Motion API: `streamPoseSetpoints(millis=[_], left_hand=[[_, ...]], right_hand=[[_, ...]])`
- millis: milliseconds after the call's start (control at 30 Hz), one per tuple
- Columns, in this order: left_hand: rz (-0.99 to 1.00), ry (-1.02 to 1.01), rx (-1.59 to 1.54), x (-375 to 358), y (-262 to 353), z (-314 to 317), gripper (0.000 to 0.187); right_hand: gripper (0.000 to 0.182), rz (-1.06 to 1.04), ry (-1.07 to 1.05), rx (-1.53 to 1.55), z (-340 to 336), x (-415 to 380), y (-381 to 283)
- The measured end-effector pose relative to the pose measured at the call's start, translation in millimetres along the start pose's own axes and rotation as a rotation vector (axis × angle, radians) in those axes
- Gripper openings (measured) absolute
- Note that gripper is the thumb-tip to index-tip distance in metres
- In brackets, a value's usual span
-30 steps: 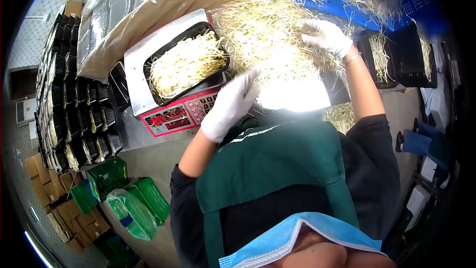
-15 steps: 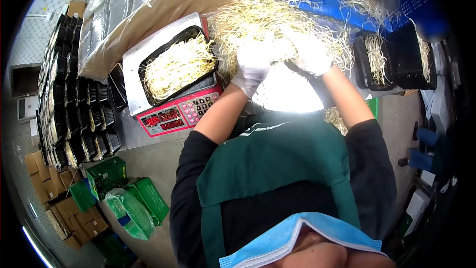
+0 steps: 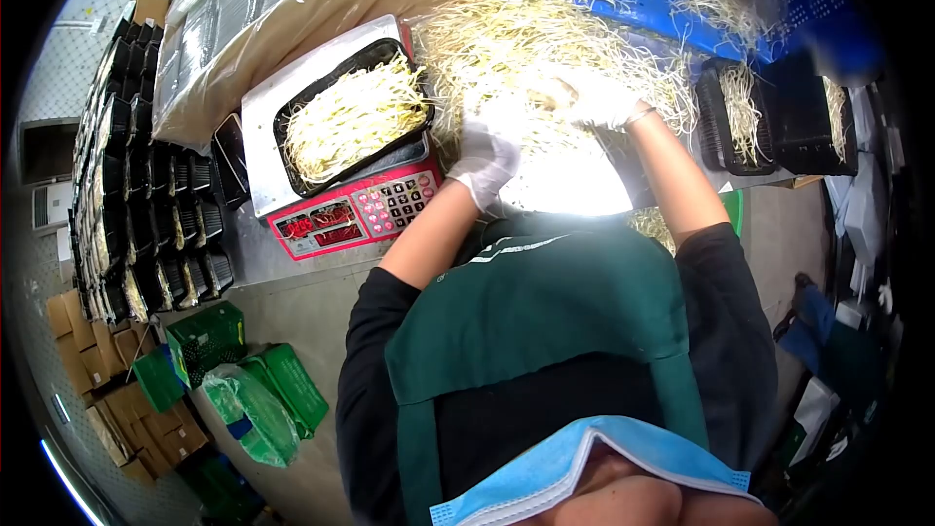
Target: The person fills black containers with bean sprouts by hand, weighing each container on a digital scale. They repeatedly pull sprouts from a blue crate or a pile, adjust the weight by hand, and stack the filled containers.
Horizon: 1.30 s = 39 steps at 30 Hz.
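A large heap of bean sprouts (image 3: 516,34) lies on the work table in front of me. My left hand (image 3: 487,151), in a white glove, is at the heap's near left edge, its fingers lost in bright glare. Also gloved in white, my right hand (image 3: 606,102) reaches into the heap from the right, fingertips pointing left among the sprouts. Strong light washes out its fingers too, so I cannot tell what either hand grips. To the left, a black tray (image 3: 310,187) filled with sprouts rests on a red digital scale (image 3: 362,212) with a lit display.
Two black trays (image 3: 719,141) with some sprouts stand at the right. A blue crate (image 3: 628,5) holding sprouts is behind the heap. Stacked black trays (image 3: 117,185) rise at far left, near plastic-wrapped trays (image 3: 234,5). Green crates (image 3: 292,390) sit on the floor.
My left hand has moved slightly down and left. The right hand has shifted a little up and left, deeper into the sprouts. A person at the far right has moved.
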<state>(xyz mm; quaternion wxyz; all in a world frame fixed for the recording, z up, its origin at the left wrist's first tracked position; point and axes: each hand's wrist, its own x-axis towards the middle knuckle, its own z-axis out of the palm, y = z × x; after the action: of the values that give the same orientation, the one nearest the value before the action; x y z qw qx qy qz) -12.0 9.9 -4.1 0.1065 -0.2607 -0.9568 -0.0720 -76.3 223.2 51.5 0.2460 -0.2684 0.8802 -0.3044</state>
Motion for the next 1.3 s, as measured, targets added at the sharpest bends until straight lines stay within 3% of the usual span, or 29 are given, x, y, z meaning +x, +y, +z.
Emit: streamPoseSetpoints(millis=[33, 100, 167, 233, 267, 300, 367, 400, 467, 567, 600, 633, 700, 733, 767, 800, 833, 867, 900, 933, 967, 1000, 1067, 1100, 1133, 1167, 1233, 1267, 1300], left_hand=[[-0.002, 0.0, 0.003, -4, -6, -5, 0.069], [-0.049, -0.082, 0.11, -14, -14, -15, 0.083], [-0.075, -0.132, 0.06, -12, -14, -21, 0.079], [-0.139, -0.287, -0.037, -4, -14, -13, 0.067], [-0.083, -0.16, -0.07, -5, -18, -2, 0.046], [-0.085, -0.157, -0.071, -4, -20, 2, 0.046], [0.046, 0.031, -0.082, -5, -22, 6, 0.026], [0.049, 0.03, -0.085, -2, -20, 2, 0.026], [-0.104, -0.234, -0.017, 14, -16, -19, 0.009], [-0.215, -0.277, 0.074, 20, -11, -48, 0.012], [-0.189, -0.482, 0.071, 23, -8, -66, 0.032], [-0.422, -0.507, -0.048, 25, -7, -60, 0.038], [-0.172, -0.204, 0.124, 0, -7, -38, 0.043], [-0.176, -0.194, 0.122, -12, -5, -50, 0.043], [-0.038, -0.185, 0.056, -29, -3, -64, 0.042], [0.096, -0.179, -0.009, -45, -3, -80, 0.041], [0.082, -0.182, -0.004, -60, -8, -91, 0.041], [0.077, -0.146, -0.368, -74, -17, -102, 0.04], [0.065, -0.089, -0.729, -83, -27, -114, 0.043], [0.035, -0.074, -0.719, -89, -33, -136, 0.043], [-0.026, -0.205, -0.586, -94, -39, -164, 0.04], [-0.087, -0.339, -0.453, -102, -49, -182, 0.038], [-0.028, 0.124, -0.769, -122, -78, -178, 0.04], [-0.04, 0.333, -0.904, -121, -84, -188, 0.048], [-0.204, 0.52, -1.316, -123, -84, -184, 0.044], [-0.168, 0.649, -1.119, -122, -100, -188, 0.039], [-0.365, 0.237, -0.701, -104, -122, -199, 0.037], [-0.237, 0.278, -0.642, -88, -121, -208, 0.039], [-0.109, 0.318, -0.583, -70, -118, -214, 0.042]], right_hand=[[0.089, -0.025, -0.01, 0.169, 6, 1, 10], [0.089, -0.005, 0.029, 0.302, 3, -9, 24], [0.091, 0.021, 0.067, 0.433, 13, -17, 19], [0.1, -0.049, 0.295, 0.089, 34, -23, -7], [0.098, -0.128, 0.43, -0.205, 55, -18, -6], [0.098, -0.129, 0.429, -0.208, 65, -16, -13], [0.081, 0.007, 0.669, -0.468, 81, -15, -29], [0.081, 0.011, 0.669, -0.468, 73, -13, -30], [0.079, 0.275, 0.271, -0.336, 37, -5, -32], [0.071, 0.212, 0.395, -0.411, 0, -27, -19], [0.069, 0.207, 0.478, -0.5, -12, -38, -29], [0.069, 0.218, 0.487, -0.514, -21, -45, -33], [0.065, -0.071, 0.711, -0.408, -34, -53, -39], [0.059, -0.214, 0.764, -0.273, -31, -45, -40], [0.059, -0.225, 0.761, -0.277, -30, -36, -40], [0.057, 0.005, 0.55, -0.545, -30, -26, -35], [0.056, 0.234, 0.324, -0.796, -25, -18, -25], [0.052, -0.005, 0.48, -0.759, -26, -22, -13], [0.049, 0.027, 0.492, -0.699, -34, -21, -27], [0.05, 0.099, 0.466, -0.58, -46, -20, -61], [0.05, 0.172, 0.435, -0.455, -55, -19, -97], [0.052, -0.003, 0.517, -0.383, -58, -17, -114], [0.059, -0.363, 0.639, -0.305, -61, 0, -141], [0.059, -0.375, 0.631, -0.301, -56, 14, -156], [0.062, -0.497, 0.644, -0.402, -51, 30, -173], [0.065, -0.616, 0.656, -0.503, -45, 44, -189], [0.068, -0.628, 0.531, -0.635, -21, 69, -215], [0.066, -0.793, 0.578, -0.644, -5, 86, -215], [0.066, -0.655, 0.377, -0.55, 5, 93, -226]])
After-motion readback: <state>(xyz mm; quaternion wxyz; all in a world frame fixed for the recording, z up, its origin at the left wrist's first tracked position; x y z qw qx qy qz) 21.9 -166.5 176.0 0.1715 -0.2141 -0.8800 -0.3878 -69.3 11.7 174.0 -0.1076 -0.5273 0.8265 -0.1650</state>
